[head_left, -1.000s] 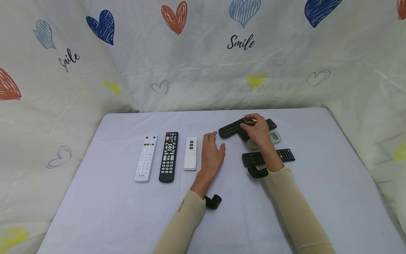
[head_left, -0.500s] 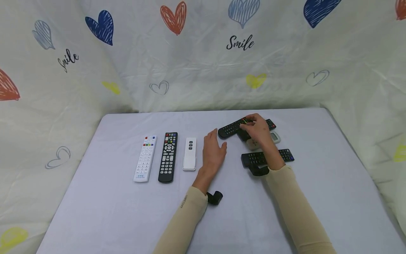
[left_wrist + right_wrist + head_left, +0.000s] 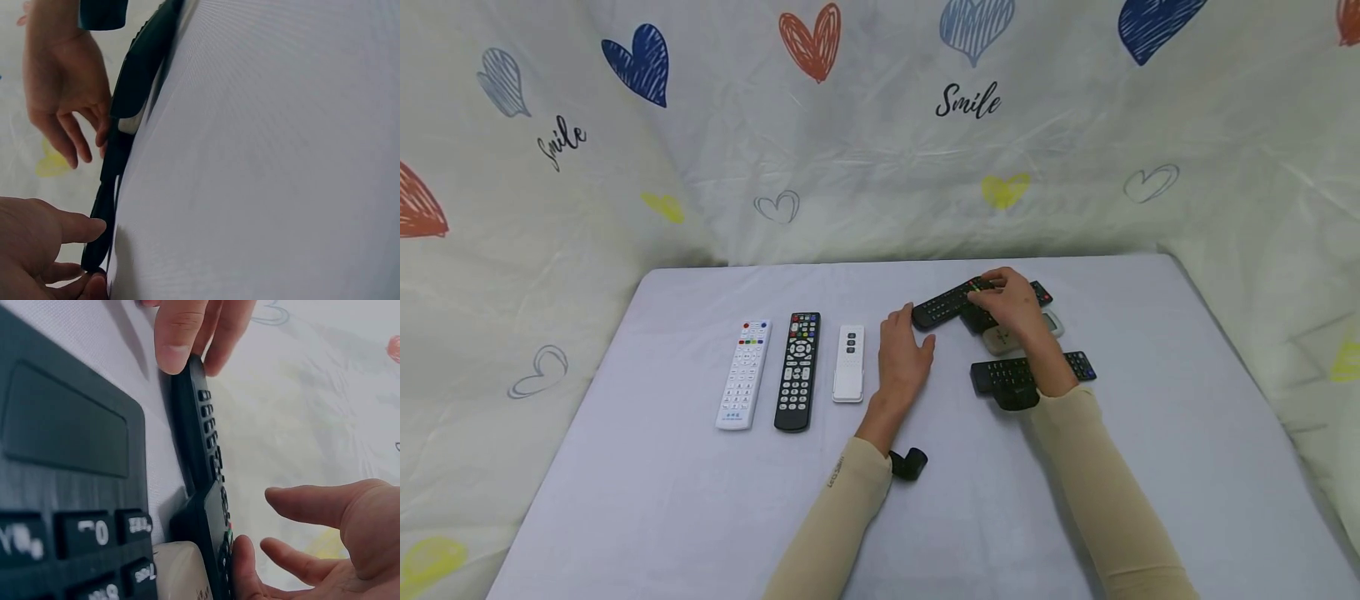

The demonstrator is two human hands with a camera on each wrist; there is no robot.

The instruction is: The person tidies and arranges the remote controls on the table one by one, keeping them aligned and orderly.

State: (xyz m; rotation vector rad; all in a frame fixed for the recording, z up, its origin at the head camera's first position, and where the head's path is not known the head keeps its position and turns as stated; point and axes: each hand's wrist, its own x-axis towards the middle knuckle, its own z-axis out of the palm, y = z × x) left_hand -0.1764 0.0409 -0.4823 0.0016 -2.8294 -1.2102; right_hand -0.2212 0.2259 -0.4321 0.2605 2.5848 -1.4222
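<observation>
A: Where does the left hand [image 3: 904, 358] rest?
B: At the near end of the angled black remote [image 3: 943, 307], fingertips touching it, thumb spread away. The fingers are fairly straight, and the 2 hands are apart from each other.
A: And the right hand [image 3: 1013, 307]?
B: Over that remote's far end, fingers loosely bent and apart. It covers the end itself, and I can't tell whether the fingers touch it.
A: What lies beneath?
B: A crossing black remote [image 3: 976, 321], its middle hidden by the hand. Just beside it is a pale grey remote [image 3: 1000, 340], partly behind the right wrist.
A: The front black remote [image 3: 992, 377]?
B: The right wrist and its black wrist camera [image 3: 1017, 400] block part of it. The right wrist view cuts it off at the frame, key labels blurred.
A: Does the left wrist view help?
B: Little; it's dim, the remotes show edge-on and their keys can't be read.
A: Anything in plain sight?
B: 3 remotes in a row on the white table [image 3: 647, 500]: white with coloured keys [image 3: 745, 375], long black [image 3: 797, 372], small white [image 3: 849, 364].
</observation>
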